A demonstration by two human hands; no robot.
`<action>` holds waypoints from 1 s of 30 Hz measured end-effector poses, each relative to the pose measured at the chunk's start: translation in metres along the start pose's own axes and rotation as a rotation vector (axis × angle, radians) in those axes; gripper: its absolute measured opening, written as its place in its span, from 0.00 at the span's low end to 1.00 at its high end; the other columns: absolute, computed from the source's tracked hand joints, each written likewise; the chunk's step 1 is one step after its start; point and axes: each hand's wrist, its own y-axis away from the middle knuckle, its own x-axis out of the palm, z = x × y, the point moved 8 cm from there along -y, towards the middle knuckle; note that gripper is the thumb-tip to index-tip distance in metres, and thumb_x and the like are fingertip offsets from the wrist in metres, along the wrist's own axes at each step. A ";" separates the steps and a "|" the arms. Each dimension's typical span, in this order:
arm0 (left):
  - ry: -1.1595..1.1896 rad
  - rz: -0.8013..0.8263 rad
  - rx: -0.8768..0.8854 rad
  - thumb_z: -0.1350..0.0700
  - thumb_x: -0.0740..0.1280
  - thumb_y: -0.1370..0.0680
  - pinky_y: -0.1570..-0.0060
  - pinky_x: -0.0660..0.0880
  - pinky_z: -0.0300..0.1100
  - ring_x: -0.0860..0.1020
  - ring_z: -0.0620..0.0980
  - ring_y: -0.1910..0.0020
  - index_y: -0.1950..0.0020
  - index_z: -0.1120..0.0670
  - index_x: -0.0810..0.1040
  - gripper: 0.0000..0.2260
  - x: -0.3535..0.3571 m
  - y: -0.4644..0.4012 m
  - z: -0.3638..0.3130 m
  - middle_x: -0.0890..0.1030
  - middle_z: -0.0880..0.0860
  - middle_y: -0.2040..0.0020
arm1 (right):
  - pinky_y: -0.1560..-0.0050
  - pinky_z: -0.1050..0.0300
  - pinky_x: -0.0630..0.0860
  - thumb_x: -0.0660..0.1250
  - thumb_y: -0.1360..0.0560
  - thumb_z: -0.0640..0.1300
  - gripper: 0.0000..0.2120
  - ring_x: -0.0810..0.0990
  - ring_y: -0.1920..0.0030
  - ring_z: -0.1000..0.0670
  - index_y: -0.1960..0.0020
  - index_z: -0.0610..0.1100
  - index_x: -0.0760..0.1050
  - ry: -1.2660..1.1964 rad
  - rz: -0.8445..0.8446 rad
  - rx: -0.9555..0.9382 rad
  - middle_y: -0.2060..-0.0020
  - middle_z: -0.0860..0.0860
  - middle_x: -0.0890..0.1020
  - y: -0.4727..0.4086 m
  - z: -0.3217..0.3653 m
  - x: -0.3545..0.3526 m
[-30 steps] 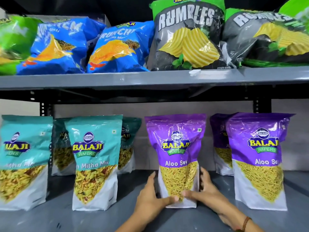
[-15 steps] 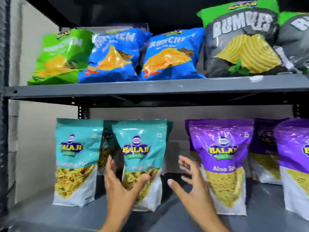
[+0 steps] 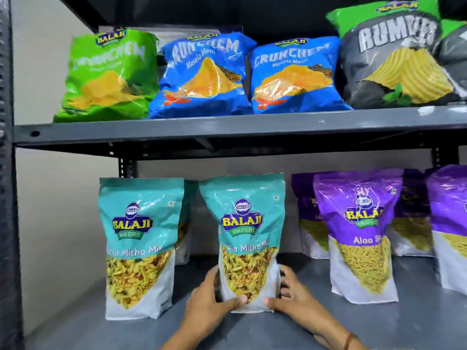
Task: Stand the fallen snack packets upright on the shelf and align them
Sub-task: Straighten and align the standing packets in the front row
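Head view is showing both hands at the near edge of the lower shelf (image 3: 379, 324), gripping one teal packet (image 3: 246, 238) between them. The left hand (image 3: 207, 306) is pressing against the packet's lower left side with its thumb lying across the front near the base. The right hand (image 3: 293, 299) is cupping the lower right side, thumb on the front and fingers wrapping round the edge; a brown band (image 3: 348, 341) is circling that wrist. The packet is standing upright on the shelf, its front facing out.

To its left, a second teal packet (image 3: 140, 246) is standing upright, apart from the held one, with another teal packet partly hidden behind it. To the right, a purple packet (image 3: 361, 236) is standing upright near the front, and more purple packets are standing behind it and at the far right edge.

Farther up, the upper shelf (image 3: 227, 128) is carrying a green bag (image 3: 108, 77) at the left, two blue bags (image 3: 204, 77) beside it, and a grey bag (image 3: 394, 64) at the right, all leaning back.
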 end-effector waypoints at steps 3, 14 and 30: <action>-0.009 -0.004 0.026 0.38 0.76 0.38 0.40 0.73 0.40 0.77 0.38 0.40 0.31 0.39 0.65 0.38 0.004 -0.004 -0.002 0.78 0.36 0.43 | 0.37 0.45 0.78 0.81 0.45 0.59 0.45 0.82 0.42 0.50 0.33 0.62 0.66 0.014 -0.039 0.016 0.37 0.52 0.79 -0.002 -0.007 -0.007; -0.021 -0.023 0.025 0.28 0.71 0.42 0.31 0.70 0.48 0.70 0.47 0.28 0.22 0.45 0.58 0.52 -0.001 0.002 -0.007 0.70 0.44 0.26 | 0.27 0.46 0.67 0.80 0.45 0.62 0.52 0.67 0.27 0.51 0.30 0.68 0.53 0.172 -0.142 0.013 0.28 0.56 0.65 0.007 0.015 -0.014; 0.097 -0.246 -0.143 0.26 0.73 0.54 0.29 0.67 0.51 0.71 0.50 0.29 0.25 0.41 0.60 0.59 -0.181 0.038 0.101 0.73 0.49 0.28 | 0.29 0.50 0.69 0.72 0.34 0.61 0.47 0.69 0.28 0.48 0.23 0.51 0.51 0.319 0.148 -0.127 0.26 0.51 0.65 -0.019 0.090 0.190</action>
